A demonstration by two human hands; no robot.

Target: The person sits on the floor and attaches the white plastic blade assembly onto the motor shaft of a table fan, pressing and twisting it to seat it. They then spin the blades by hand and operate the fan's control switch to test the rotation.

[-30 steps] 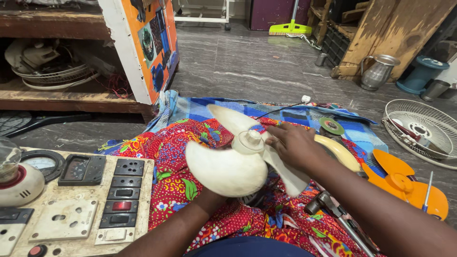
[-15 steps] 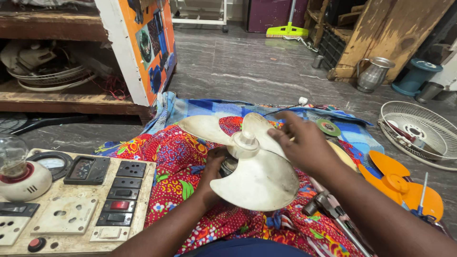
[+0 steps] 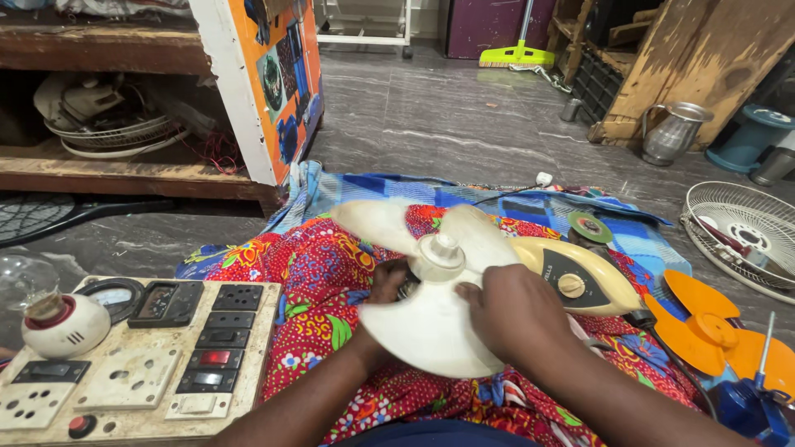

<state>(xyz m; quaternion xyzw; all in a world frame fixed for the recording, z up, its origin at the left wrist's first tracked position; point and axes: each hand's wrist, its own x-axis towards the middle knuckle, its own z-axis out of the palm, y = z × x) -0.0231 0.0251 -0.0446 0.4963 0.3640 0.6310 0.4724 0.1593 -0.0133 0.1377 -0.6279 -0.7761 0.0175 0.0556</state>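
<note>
- Blade of cream plastic sits over my lap, on the red flowered cloth, its hub cap facing up toward me so I can see the centre.
- My right hand lies flat on top of the near-right lobe, fingers spread and pressing down; it rests on the blade rather than closing round it, which steadies the whole wheel.
- My left hand comes in from underneath on the left side of the hub, fingers curled round something dark behind the blade; I cannot tell exactly what they pinch, but the hold looks narrow and tight.
- The cream fan body with its round knob lies just right of the blade, touching or nearly so, so the blade likely sits on its shaft.
- Left of my knee stands the wooden switch board with sockets, a meter and a bulb, within reach for testing.
- At the right, an orange blade lies on the floor near a wire fan guard, set aside out of my working space.
</note>
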